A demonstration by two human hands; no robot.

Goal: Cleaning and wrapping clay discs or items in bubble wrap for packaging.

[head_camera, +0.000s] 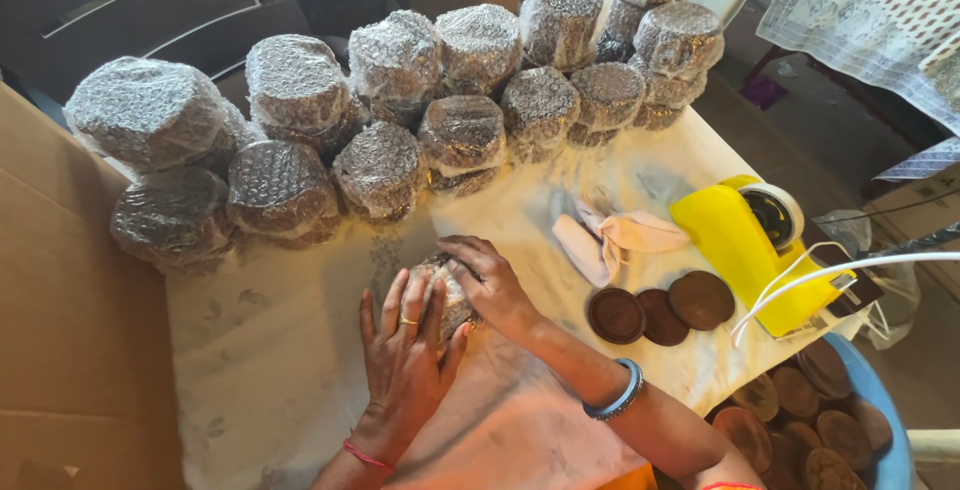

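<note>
Both my hands press on one bubble-wrapped round bundle [446, 290] lying on the cloth-covered table [270, 350]. My left hand [405, 350], with a ring on one finger, lies flat over the bundle's near side. My right hand [487, 282], with a blue bangle on the wrist, grips its far and right side. Most of the bundle is hidden under my fingers.
Several bubble-wrapped bundles [380, 100] are stacked along the far edge. A yellow tape dispenser [752, 250], three brown discs [660, 312] and a folded cloth [612, 240] lie to the right. A blue tub [890, 420] holds several more discs. A cardboard sheet [70, 330] stands at the left.
</note>
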